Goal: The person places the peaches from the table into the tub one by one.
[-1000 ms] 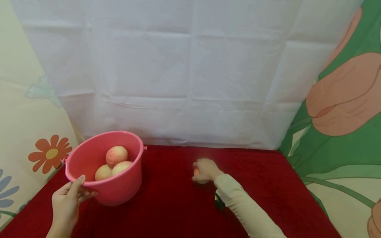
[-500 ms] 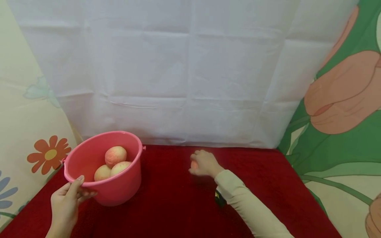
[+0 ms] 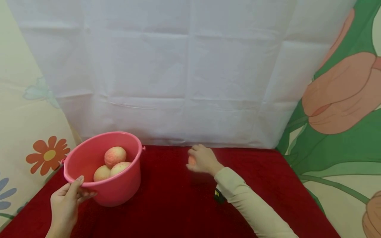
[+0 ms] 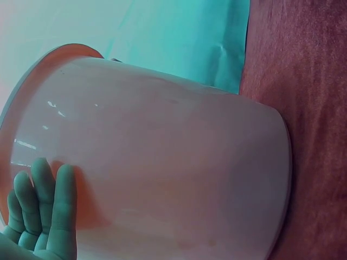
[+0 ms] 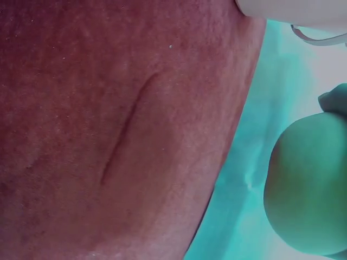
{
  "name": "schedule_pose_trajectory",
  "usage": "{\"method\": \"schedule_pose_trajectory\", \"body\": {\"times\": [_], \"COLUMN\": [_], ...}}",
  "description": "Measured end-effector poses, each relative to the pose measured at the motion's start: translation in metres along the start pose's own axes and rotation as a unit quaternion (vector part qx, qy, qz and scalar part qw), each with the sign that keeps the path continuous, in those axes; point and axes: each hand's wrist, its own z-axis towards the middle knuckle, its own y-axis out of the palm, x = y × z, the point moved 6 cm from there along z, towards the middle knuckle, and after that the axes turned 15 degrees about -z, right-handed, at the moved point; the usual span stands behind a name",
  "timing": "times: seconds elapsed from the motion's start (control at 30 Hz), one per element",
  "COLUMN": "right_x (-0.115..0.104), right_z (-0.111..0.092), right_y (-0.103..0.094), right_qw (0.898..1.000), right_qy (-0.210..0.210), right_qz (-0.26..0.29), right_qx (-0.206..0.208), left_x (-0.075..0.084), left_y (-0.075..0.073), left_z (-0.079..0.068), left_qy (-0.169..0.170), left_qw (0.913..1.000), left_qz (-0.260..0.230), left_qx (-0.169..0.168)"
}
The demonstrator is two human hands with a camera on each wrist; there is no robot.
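A pink bucket (image 3: 123, 190) stands at the left of the head view, with three peaches (image 3: 115, 157) inside. My left hand (image 3: 63, 201) pinches its near rim, thumb over the edge and fingers along the outside. In the left wrist view those fingers (image 4: 64, 200) lie against the bucket wall (image 4: 179, 146). Right of the bucket, my right hand (image 3: 205, 160) holds another peach (image 3: 191, 160) above the cloth, mostly covered by the fingers. The right wrist view shows that peach (image 5: 306, 189) large at the right, with a fingertip (image 5: 333, 100) at its upper edge.
Red cloth (image 3: 166, 205) covers the table. A white sheet (image 3: 187, 82) hangs behind it, and patterned walls flank both sides. Beneath the right wrist shows a small dark thing (image 3: 219, 196) with a yellow patch, partly hidden by the sleeve.
My right hand has lifted the peach from the cloth and shifted slightly left and away. The left hand keeps its hold on the bucket, which stays in place.
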Motion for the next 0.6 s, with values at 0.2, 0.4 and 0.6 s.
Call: {"method": "schedule_pose_trajectory", "body": {"times": [0.2, 0.4, 0.6], "right_x": [-0.004, -0.008, -0.01], "right_z": [0.005, 0.012, 0.022], "right_y": [-0.013, -0.024, -0.036], "right_qw": [1.0, 0.999, 0.997], "right_qy": [-0.011, -0.024, -0.036], "right_qz": [-0.003, -0.003, -0.009], "right_qx": [0.026, 0.045, 0.061], "left_x": [-0.011, -0.011, -0.001], "left_y": [-0.017, -0.016, -0.002], "left_z": [0.013, 0.014, 0.003], "left_qy": [-0.002, -0.015, -0.008], "left_qw": [1.0, 0.9998, 0.9998], "left_qz": [-0.006, 0.006, 0.017], "left_qx": [0.006, -0.009, -0.002]}}
